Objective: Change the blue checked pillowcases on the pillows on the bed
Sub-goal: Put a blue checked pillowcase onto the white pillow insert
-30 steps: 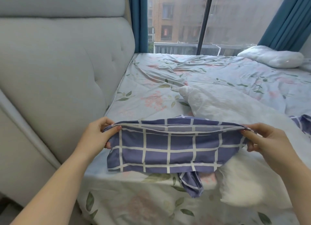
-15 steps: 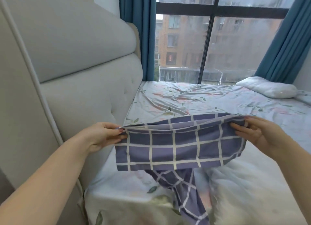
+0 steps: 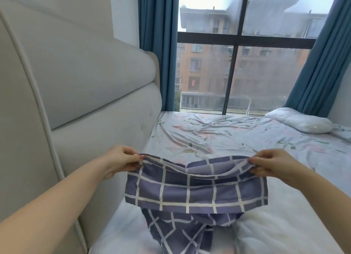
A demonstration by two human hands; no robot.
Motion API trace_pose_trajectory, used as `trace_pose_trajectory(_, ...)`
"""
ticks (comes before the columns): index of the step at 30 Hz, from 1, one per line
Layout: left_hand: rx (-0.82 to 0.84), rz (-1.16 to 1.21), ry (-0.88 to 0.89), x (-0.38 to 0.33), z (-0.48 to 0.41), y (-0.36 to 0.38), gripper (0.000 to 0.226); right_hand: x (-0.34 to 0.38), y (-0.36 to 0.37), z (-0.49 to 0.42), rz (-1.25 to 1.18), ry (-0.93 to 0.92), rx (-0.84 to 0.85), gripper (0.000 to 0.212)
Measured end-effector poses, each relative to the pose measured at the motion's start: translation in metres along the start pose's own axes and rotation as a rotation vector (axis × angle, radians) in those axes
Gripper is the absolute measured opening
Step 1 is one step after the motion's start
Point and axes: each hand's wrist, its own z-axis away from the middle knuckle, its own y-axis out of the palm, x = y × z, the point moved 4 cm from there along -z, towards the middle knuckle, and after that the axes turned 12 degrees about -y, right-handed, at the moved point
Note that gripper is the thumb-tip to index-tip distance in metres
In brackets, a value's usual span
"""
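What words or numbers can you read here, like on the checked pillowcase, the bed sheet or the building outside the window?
None: no words, labels or numbers can be read.
The pillowcase, pinched by the left hand and the right hand, shows only white lines on blue.
The bed sheet shows only flowers and leaves.
The building is blurred behind the misty glass; no sign can be made out.

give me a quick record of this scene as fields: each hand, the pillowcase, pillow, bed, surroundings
left hand: pinches the left end of the pillowcase's top edge
right hand: pinches the right end of the same edge
pillowcase: blue checked, held above the bed, top edge sagging, lower part hanging bunched
pillow: white, far right corner of the bed
bed sheet: floral, wrinkled
headboard: padded, pale, on the left
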Motion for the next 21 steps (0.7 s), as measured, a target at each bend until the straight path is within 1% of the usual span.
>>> trace_pose_trajectory(3,-0.022,0.002,-0.021,-0.016,-0.039,0.015,0.018,-0.015,-0.004,-0.047,0.032,0.054,-0.063,0.024)
trace_pose_trajectory(6,-0.107,-0.029,0.098,-0.060,-0.084,0.020,0.017,-0.008,-0.012,-0.104,0.057,0.042,-0.119,0.026)
trace_pose_trajectory(7,-0.151,-0.054,0.173,-0.084,-0.096,0.017,0.017,0.004,-0.019,-0.123,0.047,-0.007,-0.156,0.025)
trace_pose_trajectory(9,-0.270,-0.084,0.364,-0.143,-0.106,0.007,0.017,0.044,-0.039,-0.158,0.036,-0.196,-0.253,0.023)
trace_pose_trajectory(12,-0.419,0.063,0.659,-0.234,-0.082,-0.010,0.013,0.123,-0.070,-0.185,0.010,-0.488,-0.410,0.021)
trace_pose_trajectory(14,-0.437,0.135,0.788,-0.270,-0.057,-0.017,0.012,0.159,-0.083,-0.187,-0.019,-0.611,-0.472,0.017)
trace_pose_trajectory(15,-0.434,0.125,0.825,-0.276,-0.048,-0.019,0.012,0.167,-0.088,-0.185,-0.036,-0.649,-0.490,0.018)
trace_pose_trajectory(17,-0.421,0.028,0.817,-0.266,-0.042,-0.020,0.010,0.164,-0.092,-0.180,-0.052,-0.668,-0.477,0.024)
trace_pose_trajectory(19,-0.399,-0.054,0.769,-0.235,-0.046,-0.022,0.003,0.140,-0.082,-0.170,-0.011,-0.628,-0.419,0.026)
trace_pose_trajectory(21,-0.375,-0.082,0.717,-0.187,-0.055,-0.022,0.010,0.099,-0.059,-0.157,0.032,-0.555,-0.342,0.021)
